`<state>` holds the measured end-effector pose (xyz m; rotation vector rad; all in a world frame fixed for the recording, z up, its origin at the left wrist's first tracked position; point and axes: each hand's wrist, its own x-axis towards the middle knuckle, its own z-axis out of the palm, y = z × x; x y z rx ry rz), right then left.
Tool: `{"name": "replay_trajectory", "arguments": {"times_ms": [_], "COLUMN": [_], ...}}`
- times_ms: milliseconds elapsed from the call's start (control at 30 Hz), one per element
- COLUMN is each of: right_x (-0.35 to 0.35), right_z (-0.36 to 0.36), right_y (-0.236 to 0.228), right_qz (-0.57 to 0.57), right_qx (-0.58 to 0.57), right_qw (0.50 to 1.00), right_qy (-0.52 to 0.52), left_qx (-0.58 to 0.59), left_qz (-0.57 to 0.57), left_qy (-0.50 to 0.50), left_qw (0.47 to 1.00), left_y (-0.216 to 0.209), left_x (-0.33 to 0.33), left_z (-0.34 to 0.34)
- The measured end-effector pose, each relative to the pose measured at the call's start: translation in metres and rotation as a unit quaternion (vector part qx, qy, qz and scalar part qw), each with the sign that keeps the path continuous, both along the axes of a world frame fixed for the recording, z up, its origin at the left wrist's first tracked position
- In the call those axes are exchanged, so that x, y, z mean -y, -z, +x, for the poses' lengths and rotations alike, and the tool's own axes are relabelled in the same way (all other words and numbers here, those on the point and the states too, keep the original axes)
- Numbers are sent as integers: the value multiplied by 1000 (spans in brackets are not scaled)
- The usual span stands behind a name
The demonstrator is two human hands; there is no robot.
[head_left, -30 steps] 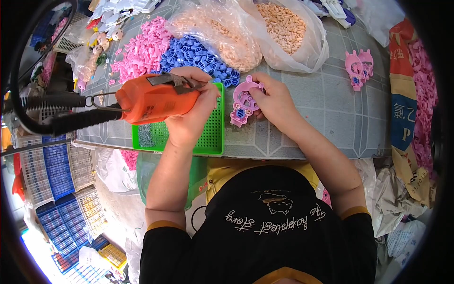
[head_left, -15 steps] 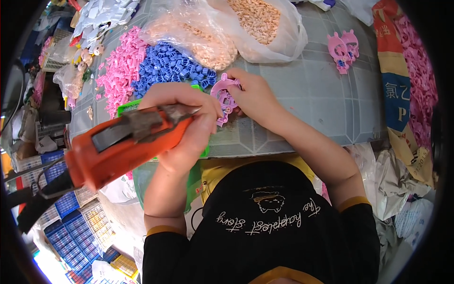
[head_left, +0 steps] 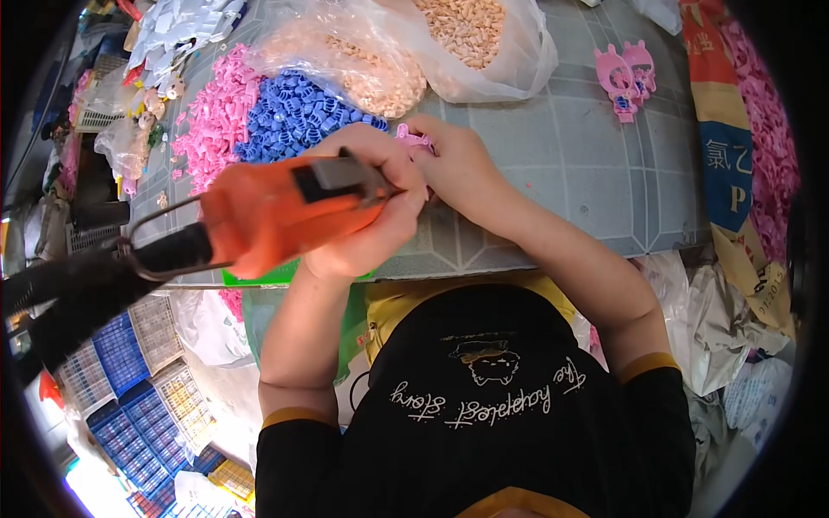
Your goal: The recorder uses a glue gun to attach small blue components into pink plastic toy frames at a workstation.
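Note:
My left hand (head_left: 376,237) is wrapped round what looks like an orange electric screwdriver (head_left: 276,220), with a wire loop and black cord at its back end. The tool slants across the view close to the camera, and its tip is hidden behind my fingers. My right hand (head_left: 462,173) is closed on a pink plastic toy part (head_left: 414,138) with small ears, right against the left hand. Most of that part is covered by my fingers. Both hands are over the near edge of the grey table (head_left: 570,190).
Heaps of pink pieces (head_left: 216,116) and blue pieces (head_left: 298,116) lie left of the hands. Bags of peach-coloured pieces (head_left: 462,30) stand behind. Two pink bear-shaped parts (head_left: 623,82) lie at right, near a sack (head_left: 730,164). A green tray (head_left: 276,274) is partly hidden under the tool.
My left hand and the screwdriver have moved right, closer to my right hand. The pink toy part has turned and is now more covered by my fingers.

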<state>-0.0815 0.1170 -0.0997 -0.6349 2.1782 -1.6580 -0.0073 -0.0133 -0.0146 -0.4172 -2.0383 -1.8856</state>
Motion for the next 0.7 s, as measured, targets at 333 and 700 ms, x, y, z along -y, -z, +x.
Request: {"name": "replay_trajectory", "arguments": {"times_ms": [333, 700], "right_x": [-3, -198], "right_z": [6, 7], "right_y": [-18, -66], "right_qz": [-3, 73], "right_qx": [76, 218], "right_qw": [997, 924], "right_qy": [-14, -306], "left_qx": [-52, -41], "left_qz": [181, 182], "left_qy": [-128, -218], "left_qw": [974, 958], "left_y": [-25, -7], "left_x": [-14, 19], "left_z": [17, 29]}}
